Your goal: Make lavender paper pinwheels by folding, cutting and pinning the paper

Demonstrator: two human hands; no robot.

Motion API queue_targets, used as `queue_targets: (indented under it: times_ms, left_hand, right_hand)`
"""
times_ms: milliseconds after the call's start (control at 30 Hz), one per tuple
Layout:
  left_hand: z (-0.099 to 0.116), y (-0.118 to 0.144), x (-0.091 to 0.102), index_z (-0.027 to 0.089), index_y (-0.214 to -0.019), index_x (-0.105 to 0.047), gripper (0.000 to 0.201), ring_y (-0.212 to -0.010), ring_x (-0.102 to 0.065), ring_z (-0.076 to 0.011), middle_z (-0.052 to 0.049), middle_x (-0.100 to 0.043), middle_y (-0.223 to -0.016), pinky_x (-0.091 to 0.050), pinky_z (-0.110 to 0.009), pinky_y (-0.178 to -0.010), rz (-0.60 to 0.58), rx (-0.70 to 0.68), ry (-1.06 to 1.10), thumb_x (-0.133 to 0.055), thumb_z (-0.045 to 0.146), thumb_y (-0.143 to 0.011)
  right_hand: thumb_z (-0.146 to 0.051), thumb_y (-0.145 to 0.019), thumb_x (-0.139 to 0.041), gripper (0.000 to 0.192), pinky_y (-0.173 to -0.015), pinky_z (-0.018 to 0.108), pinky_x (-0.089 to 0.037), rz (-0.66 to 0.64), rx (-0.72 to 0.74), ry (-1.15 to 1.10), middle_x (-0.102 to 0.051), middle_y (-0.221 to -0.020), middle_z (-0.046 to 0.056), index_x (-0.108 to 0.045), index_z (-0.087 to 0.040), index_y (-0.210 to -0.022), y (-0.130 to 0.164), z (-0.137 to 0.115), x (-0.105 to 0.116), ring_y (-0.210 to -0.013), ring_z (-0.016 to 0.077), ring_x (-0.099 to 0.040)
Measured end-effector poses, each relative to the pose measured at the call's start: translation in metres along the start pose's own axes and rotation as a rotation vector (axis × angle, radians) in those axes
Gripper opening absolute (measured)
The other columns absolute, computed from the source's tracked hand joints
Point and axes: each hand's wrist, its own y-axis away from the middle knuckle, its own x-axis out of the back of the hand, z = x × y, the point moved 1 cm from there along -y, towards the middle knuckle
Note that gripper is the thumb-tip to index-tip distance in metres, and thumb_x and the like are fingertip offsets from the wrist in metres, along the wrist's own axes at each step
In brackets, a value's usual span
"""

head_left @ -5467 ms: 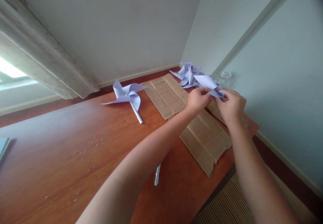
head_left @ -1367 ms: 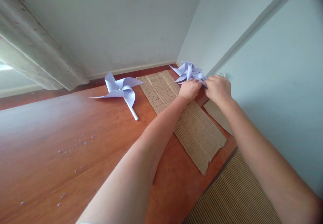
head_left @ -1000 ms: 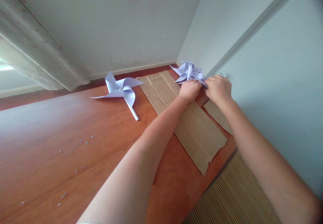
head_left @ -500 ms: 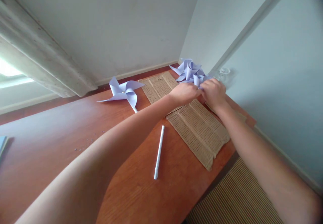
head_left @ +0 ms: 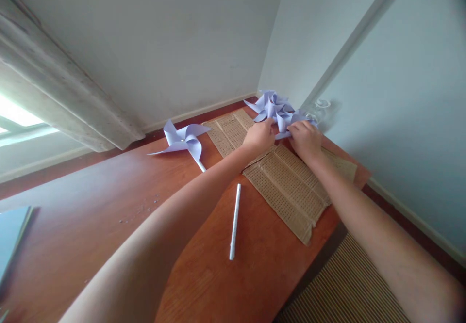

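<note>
Compared with a few seconds ago, when both hands held a pale lilac folded-paper pinwheel head [head_left: 287, 119] up in the air, it is now down at the far right corner of the reddish-brown wooden tabletop [head_left: 91, 216], laid against the heap of similar lilac paper pinwheel heads [head_left: 268, 104]. The left hand [head_left: 259, 137] rests at its left edge with fingers curled; whether this grip pinches the paper I cannot tell. The right hand [head_left: 305, 138] presses down on a blade, its grip closed over the paper. This reads as the piece being set among the finished ones.

The pinwheel head has curled, pointed blades and no stick. A white rolled-paper stick [head_left: 235, 221] now shows on the tabletop, beside the brown perforated cardboard sheets [head_left: 287, 192]. A complete lilac pinwheel on a white stick [head_left: 184, 138] lies well apart to the left.
</note>
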Motion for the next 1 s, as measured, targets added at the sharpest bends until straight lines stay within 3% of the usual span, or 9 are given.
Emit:
queue_targets:
  times_ms: [133,300,567,1000]
  left_hand:
    - [0.006,-0.030,-0.014,0.018,-0.135,-0.057,0.041,-0.107,-0.064,-0.0268,-0.018,-0.063,-0.125,-0.052,-0.035,-0.081,0.047,0.012,-0.027,-0.052,0.013,-0.094]
    - [0.003,-0.050,-0.018,0.014,-0.112,-0.070,0.026,-0.119,-0.054,-0.0340,-0.020,-0.057,-0.129,-0.050,-0.044,-0.091,0.052,-0.041,-0.086,-0.057,0.013,-0.090]
    - [-0.002,-0.052,-0.021,0.017,-0.101,-0.073,0.018,-0.121,-0.049,-0.0334,-0.017,-0.058,-0.128,-0.046,-0.045,-0.096,0.042,-0.130,-0.119,-0.057,0.019,-0.092]
    - [-0.002,-0.056,-0.015,0.017,-0.107,-0.071,0.022,-0.122,-0.048,-0.0336,-0.018,-0.058,-0.130,-0.045,-0.046,-0.096,0.065,-0.129,-0.120,-0.057,0.015,-0.091]
  right_hand:
    - [-0.019,-0.098,-0.045,0.028,-0.072,0.038,-0.034,0.010,-0.012,0.014,-0.072,-0.096,0.013,-0.073,-0.018,-0.098,0.000,-0.002,-0.003,-0.097,0.0303,-0.055]
    - [-0.018,-0.095,-0.047,0.028,-0.075,0.039,-0.036,-0.003,0.020,0.020,-0.073,-0.098,0.013,-0.074,-0.018,-0.100,0.001,0.001,-0.003,-0.099,0.0304,-0.055]
    - [-0.017,-0.091,-0.051,0.026,-0.081,0.041,-0.036,-0.052,0.085,-0.009,-0.073,-0.102,0.015,-0.075,-0.015,-0.102,0.002,0.003,-0.002,-0.103,0.0320,-0.055]
    - [-0.019,-0.091,-0.051,0.029,-0.085,0.041,-0.040,-0.039,0.040,-0.042,-0.073,-0.106,0.015,-0.073,-0.013,-0.110,0.004,0.005,-0.007,-0.107,0.0327,-0.056]
